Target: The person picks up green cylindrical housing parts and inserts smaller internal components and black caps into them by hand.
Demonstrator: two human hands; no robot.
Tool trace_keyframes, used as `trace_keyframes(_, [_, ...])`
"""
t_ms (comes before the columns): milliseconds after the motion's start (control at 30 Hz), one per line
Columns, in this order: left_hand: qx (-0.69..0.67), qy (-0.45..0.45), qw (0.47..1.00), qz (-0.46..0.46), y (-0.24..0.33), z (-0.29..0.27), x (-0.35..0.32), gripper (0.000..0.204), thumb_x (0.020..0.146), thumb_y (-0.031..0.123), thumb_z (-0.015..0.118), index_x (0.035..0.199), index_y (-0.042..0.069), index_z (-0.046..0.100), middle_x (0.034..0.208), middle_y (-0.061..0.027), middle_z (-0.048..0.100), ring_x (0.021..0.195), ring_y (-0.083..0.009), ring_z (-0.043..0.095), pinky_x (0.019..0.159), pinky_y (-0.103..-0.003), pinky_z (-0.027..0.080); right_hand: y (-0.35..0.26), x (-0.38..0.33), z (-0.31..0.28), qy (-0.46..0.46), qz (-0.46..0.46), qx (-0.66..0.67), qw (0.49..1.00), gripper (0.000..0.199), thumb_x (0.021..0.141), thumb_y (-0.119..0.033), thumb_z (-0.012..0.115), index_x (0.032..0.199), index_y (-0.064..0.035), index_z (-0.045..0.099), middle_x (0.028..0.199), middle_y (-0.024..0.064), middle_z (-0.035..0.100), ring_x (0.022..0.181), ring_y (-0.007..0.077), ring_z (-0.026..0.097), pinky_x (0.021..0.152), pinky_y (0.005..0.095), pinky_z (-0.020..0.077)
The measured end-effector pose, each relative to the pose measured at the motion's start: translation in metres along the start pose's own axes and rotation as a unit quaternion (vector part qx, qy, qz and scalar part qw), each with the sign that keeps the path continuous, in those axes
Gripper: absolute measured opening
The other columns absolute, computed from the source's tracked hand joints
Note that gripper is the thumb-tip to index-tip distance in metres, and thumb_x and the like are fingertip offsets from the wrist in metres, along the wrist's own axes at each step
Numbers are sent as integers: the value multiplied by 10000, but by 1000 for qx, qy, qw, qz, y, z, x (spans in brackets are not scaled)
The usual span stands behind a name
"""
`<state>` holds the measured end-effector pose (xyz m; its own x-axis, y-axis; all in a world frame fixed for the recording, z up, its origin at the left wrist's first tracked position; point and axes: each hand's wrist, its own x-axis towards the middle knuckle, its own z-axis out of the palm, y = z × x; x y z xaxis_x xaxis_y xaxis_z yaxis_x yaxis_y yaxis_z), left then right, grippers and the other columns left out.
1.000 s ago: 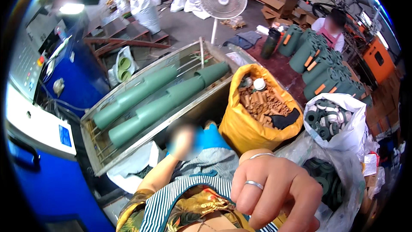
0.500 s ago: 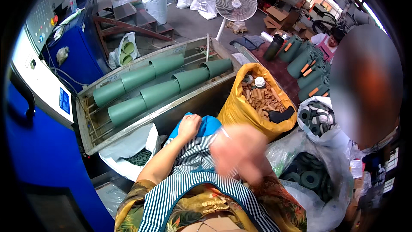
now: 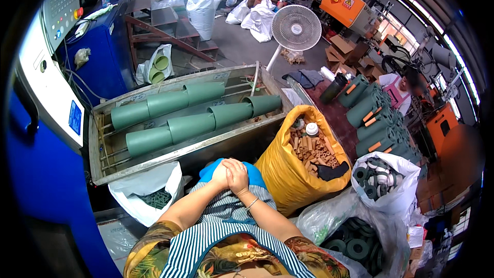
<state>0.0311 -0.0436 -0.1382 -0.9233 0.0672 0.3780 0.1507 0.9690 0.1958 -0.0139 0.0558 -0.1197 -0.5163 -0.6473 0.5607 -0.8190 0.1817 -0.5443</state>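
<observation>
My left hand [image 3: 219,176] and my right hand [image 3: 237,177] are clasped together over the blue cloth [image 3: 256,176] on my lap. The fingers of both are closed, and no object shows between them. A thin bracelet [image 3: 251,204] circles my right wrist. Beyond the hands stands a long metal trough [image 3: 154,163], with green tubes [image 3: 190,126] lying in two rows on rods. The yellow sack [image 3: 278,175] close to my right arm is full of short tan tubes [image 3: 307,145]; a white-capped bottle [image 3: 312,129] and a dark cloth [image 3: 332,171] lie on top.
A white bag [image 3: 175,179] of green pieces sits at left, beside a blue machine [image 3: 49,185]. To the right are a white bag of rings [image 3: 381,175] and a clear bag of green rings [image 3: 357,247]. Farther off stand a fan [image 3: 296,28], green rolls [image 3: 370,118] and a person [image 3: 399,90].
My right hand, blurred in the air right of my lap before, has come down onto my left hand. The view has shifted, showing more of the room at right.
</observation>
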Motion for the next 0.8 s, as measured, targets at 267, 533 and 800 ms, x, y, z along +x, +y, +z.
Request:
trace_keyframes(267, [-20,-60,998,2,-20,21,3,277,872,307,521,1071,125,587,995,-126,654,948,-300,622,802,-466,484,-1,7,7,0,19,-1,1000,325,897,-237,517,1131,-87,687,1198,79,664,1166,289,581,1014,440,400])
trace_keyframes(533, [-51,-80,995,-22,-12,5,10,326,884,358,525,1107,126,581,1058,-132,655,1019,-309,617,906,-495,453,6,-1,9,11,56,-38,998,373,901,-318,513,1153,-66,624,1212,118,626,1152,343,543,996,463,399])
trace_keyframes(800, [3,-125,992,-2,-13,7,1,423,869,409,527,1202,148,524,1174,-93,587,1251,-292,518,1041,-571,380,8,3,4,1,32,15,999,329,861,-302,606,1084,-61,618,1191,128,621,1141,352,534,999,469,389])
